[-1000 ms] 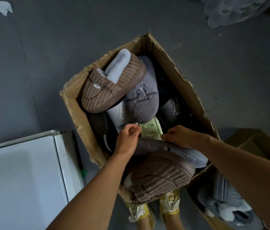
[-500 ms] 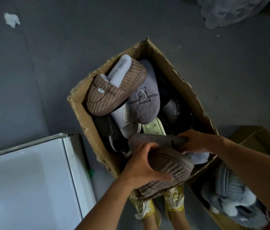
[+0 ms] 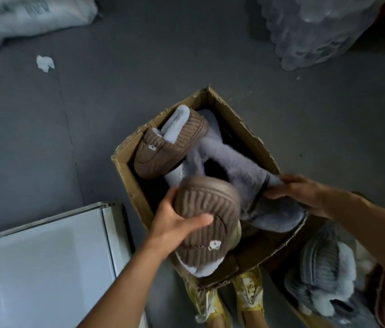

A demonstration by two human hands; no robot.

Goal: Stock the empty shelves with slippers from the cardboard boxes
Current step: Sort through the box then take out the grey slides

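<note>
Grey concrete floor (image 3: 45,138), torn cardboard box (image 3: 127,183) heaped with slippers. Left hand (image 3: 175,223) gripping brown ribbed slipper (image 3: 207,209) over box; right hand (image 3: 305,192) clutching grey fleece slipper (image 3: 241,162). Probably light, soft, squashy; best gripped across toe. White shelf (image 3: 45,256) near, at lower left.

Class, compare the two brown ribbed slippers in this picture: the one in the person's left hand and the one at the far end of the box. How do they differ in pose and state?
The held slipper is gripped by the left hand; the far slipper lies untouched in the box. The held one's opening points toward the person; the far one's points away, its pale lining more exposed. Both are brown, ribbed, with a small white badge.
</note>
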